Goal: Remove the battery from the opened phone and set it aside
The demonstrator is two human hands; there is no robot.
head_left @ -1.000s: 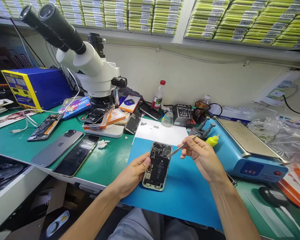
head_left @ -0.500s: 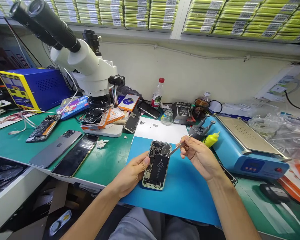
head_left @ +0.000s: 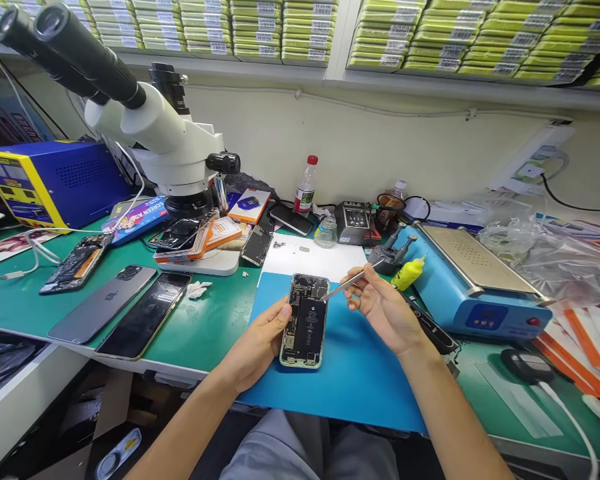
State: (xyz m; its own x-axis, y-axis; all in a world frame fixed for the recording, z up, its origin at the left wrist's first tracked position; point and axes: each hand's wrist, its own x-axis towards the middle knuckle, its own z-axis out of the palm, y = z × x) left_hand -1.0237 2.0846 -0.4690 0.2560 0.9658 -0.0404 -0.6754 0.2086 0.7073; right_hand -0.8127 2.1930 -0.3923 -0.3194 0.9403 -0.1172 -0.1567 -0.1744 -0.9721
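My left hand point(head_left: 265, 340) grips the left edge of an opened smartphone point(head_left: 289, 340), thumb on top. The phone stands tilted over the blue mat point(head_left: 360, 373), its circuit boards and black battery point(head_left: 310, 327) exposed. Between the thumb and fingers of my right hand point(head_left: 380, 303) is a slim silver metal tool point(head_left: 343, 285). Its tip meets the phone near the battery's upper right corner; whether it is wedged under the battery I cannot tell. The tool's exact kind is too small to make out.
A microscope point(head_left: 165, 140) stands back left, near two phones point(head_left: 103, 303) lying flat. Behind the mat are white paper point(head_left: 330, 257) with small metal parts and a glass jar point(head_left: 326, 231). A blue heating plate machine point(head_left: 480, 293) and yellow-green bottle point(head_left: 409, 272) sit right.
The camera view has shifted slightly. The tool lies at a flatter angle, its tip still at the battery's upper right corner. Both hands keep their holds.
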